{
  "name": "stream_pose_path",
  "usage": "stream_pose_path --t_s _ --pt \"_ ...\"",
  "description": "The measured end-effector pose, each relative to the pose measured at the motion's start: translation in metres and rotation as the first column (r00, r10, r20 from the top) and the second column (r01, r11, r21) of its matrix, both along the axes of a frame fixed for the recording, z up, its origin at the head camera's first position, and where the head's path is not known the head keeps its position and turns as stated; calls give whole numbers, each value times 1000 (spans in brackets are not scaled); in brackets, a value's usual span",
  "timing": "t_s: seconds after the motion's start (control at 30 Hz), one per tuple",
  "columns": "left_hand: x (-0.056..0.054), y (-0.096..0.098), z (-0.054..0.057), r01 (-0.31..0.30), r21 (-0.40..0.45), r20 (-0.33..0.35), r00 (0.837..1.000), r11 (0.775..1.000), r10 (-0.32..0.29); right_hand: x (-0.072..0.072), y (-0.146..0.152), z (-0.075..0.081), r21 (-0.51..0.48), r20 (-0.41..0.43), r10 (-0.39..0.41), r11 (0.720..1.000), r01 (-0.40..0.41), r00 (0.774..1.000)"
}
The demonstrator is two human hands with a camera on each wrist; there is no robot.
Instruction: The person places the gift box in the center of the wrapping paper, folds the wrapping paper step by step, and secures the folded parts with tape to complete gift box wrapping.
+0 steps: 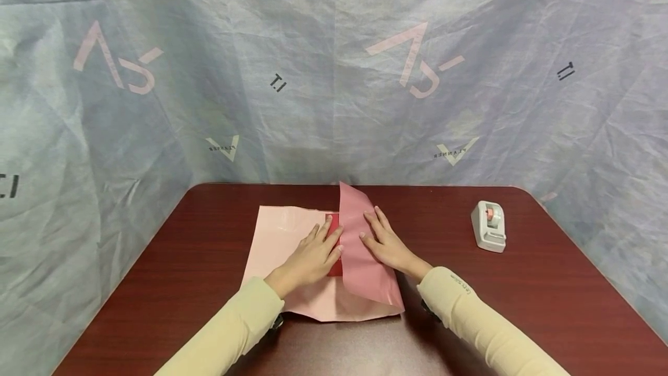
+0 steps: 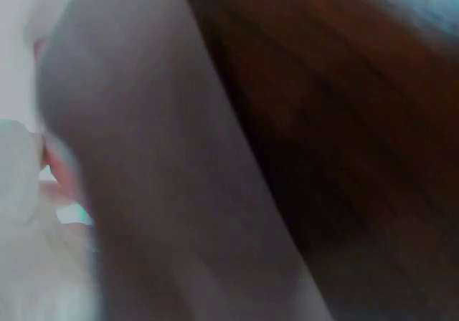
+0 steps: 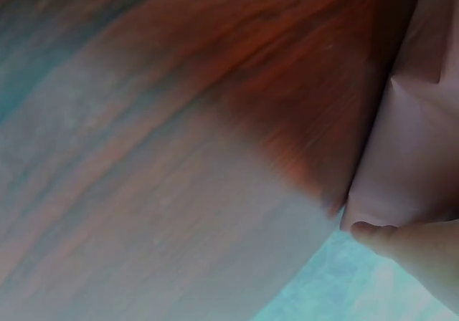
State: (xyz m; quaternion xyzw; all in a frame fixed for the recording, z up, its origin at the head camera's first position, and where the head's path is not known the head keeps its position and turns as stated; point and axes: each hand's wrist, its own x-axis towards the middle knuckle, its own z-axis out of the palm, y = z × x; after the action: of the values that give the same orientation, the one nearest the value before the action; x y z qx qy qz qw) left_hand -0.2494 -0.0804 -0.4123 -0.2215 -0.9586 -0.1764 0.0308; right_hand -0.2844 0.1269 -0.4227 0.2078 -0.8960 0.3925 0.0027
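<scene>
A sheet of pink paper (image 1: 276,242) lies on the table, and its right side is folded over as a darker pink flap (image 1: 362,274). Between the sheet and the flap's edge shows a flat red rectangular thing (image 1: 335,270), partly covered. With fingers extended, my left hand (image 1: 315,254) rests on the red thing beside that edge. My right hand (image 1: 390,247) lies on the flap, fingers spread along its fold. The right wrist view has a fingertip (image 3: 369,233) at the paper's edge; in the left wrist view the paper (image 2: 165,156) is dim and blurred.
A white tape dispenser (image 1: 489,226) stands at the right of the dark red-brown table (image 1: 548,283). Behind the table's far edge hangs a grey printed cloth (image 1: 323,120).
</scene>
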Motion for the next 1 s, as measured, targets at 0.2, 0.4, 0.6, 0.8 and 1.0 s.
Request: stream_pose_path --t_s 0.2,0.4,0.6,0.8,1.0 --pt "-1 -1 1 9 -13 -9 1000 1000 -9 -15 -5 2 -87 95 -71 993 79 993" --pt "-3 -2 4 32 -2 -9 999 999 -32 -41 -11 8 -201 394 -149 949 243 907" --pt "-3 -4 4 47 10 -3 999 999 -47 -56 -14 5 -249 473 -170 915 317 864" --pt "-4 -4 5 52 19 3 999 998 -52 -65 -15 4 -251 466 -198 905 343 862" --pt "-3 -4 5 51 25 6 999 998 -51 -70 -15 4 -240 459 -189 914 326 868"
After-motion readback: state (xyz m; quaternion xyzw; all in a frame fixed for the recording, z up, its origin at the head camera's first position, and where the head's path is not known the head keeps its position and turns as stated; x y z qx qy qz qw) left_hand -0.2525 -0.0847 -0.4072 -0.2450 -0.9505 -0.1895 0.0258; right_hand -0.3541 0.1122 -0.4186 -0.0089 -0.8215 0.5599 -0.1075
